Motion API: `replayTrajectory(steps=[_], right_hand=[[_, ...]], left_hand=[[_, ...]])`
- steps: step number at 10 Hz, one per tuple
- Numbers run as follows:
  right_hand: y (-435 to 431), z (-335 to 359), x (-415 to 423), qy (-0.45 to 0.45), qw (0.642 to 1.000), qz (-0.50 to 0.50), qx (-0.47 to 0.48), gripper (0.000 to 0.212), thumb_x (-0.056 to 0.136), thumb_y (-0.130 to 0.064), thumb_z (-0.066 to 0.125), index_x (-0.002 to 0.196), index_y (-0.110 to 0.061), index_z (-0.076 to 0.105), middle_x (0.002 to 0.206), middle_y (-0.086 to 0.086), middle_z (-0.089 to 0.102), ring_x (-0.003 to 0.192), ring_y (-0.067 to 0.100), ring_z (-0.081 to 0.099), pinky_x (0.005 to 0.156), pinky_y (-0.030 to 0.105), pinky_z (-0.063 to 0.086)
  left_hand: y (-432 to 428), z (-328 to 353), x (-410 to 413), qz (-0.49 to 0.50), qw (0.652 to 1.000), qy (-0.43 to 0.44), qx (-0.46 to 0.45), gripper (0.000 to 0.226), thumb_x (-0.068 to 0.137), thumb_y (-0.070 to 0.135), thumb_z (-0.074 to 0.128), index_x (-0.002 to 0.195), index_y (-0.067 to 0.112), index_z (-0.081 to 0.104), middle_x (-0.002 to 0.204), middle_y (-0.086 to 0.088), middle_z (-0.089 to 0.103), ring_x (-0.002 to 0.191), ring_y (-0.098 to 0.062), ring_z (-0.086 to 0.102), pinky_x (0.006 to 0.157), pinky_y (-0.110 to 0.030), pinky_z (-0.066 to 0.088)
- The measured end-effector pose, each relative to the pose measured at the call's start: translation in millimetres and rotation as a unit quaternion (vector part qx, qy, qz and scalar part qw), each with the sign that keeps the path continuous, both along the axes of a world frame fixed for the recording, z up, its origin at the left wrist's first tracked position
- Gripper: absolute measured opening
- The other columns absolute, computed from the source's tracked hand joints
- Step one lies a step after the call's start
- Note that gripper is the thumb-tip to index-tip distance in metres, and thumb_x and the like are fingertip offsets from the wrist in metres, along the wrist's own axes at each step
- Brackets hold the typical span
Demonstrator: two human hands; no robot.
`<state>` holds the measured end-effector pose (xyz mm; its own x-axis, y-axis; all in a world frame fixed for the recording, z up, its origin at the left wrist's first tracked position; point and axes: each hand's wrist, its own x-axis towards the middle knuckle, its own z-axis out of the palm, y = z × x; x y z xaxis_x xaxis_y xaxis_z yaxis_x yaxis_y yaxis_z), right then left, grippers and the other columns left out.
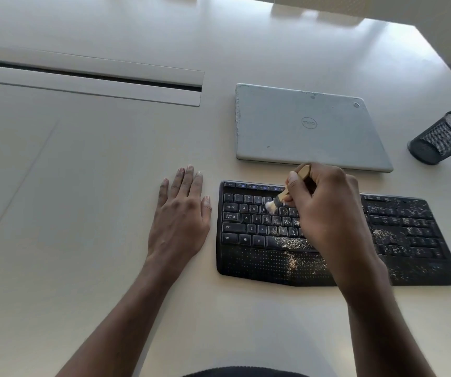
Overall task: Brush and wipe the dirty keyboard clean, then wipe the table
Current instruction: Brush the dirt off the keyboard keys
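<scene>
A black keyboard (259, 257) lies on the white table (96, 186), right of centre. Pale crumbs and dust cover its space bar, palm rest and right-hand keys. My right hand (325, 208) grips a small brush (281, 198) with a wooden handle. The brush's white bristles touch the upper letter keys on the keyboard's left half. My right hand and forearm hide the middle of the keyboard. My left hand (181, 213) rests flat on the table with straight fingers, just left of the keyboard and apart from it.
A closed grey laptop (306, 126) lies just behind the keyboard. A black mesh pen cup (444, 137) lies tipped on its side at the right table edge. A long cable slot (88, 77) runs across the far left of the table.
</scene>
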<state>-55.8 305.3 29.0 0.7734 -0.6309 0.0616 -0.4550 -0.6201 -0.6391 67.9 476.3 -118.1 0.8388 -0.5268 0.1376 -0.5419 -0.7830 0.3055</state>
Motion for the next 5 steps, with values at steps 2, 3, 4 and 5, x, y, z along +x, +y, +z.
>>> replayTrajectory(steps=[2,3,4,5], right_hand=[[-0.1,-4.9,-0.1,0.025,1.0,0.018,0.004,0.03,0.105,-0.027,0.058,0.08,-0.013,0.069,0.073,0.002,0.072,0.066,0.011,0.071,0.057,0.032,0.055],[0.5,-1.0,-1.6,0.02,0.999,0.017,0.02,0.031,0.105,-0.025,0.058,0.08,-0.01,0.068,0.072,0.004,0.072,0.06,0.004,0.068,0.049,0.019,0.049],[2.9,0.2,1.6,-0.033,0.999,0.012,-0.009,0.03,0.106,-0.025,0.057,0.082,-0.01,0.069,0.073,0.002,0.071,0.065,0.003,0.068,0.054,0.023,0.05],[4.6,-3.6,4.2,-0.034,0.999,0.019,0.0,0.029,0.105,-0.026,0.057,0.082,-0.013,0.069,0.074,0.001,0.072,0.069,0.016,0.07,0.065,0.035,0.053]], left_hand=[[0.0,0.4,-0.4,-0.001,1.0,0.001,0.002,0.065,0.104,0.039,0.027,0.163,0.013,0.033,0.172,-0.008,0.026,0.161,-0.02,0.017,0.132,-0.046,0.011],[-0.3,0.9,-0.4,-0.001,1.0,0.001,-0.001,0.065,0.104,0.039,0.026,0.162,0.012,0.033,0.172,-0.009,0.027,0.161,-0.02,0.018,0.132,-0.046,0.011],[-0.2,0.8,-0.5,-0.001,1.0,0.002,-0.001,0.065,0.104,0.039,0.026,0.162,0.012,0.033,0.172,-0.009,0.027,0.161,-0.02,0.018,0.132,-0.046,0.012],[0.0,0.3,-0.5,-0.001,1.0,0.003,-0.001,0.065,0.104,0.039,0.027,0.163,0.013,0.032,0.172,-0.008,0.026,0.161,-0.02,0.017,0.132,-0.046,0.011]])
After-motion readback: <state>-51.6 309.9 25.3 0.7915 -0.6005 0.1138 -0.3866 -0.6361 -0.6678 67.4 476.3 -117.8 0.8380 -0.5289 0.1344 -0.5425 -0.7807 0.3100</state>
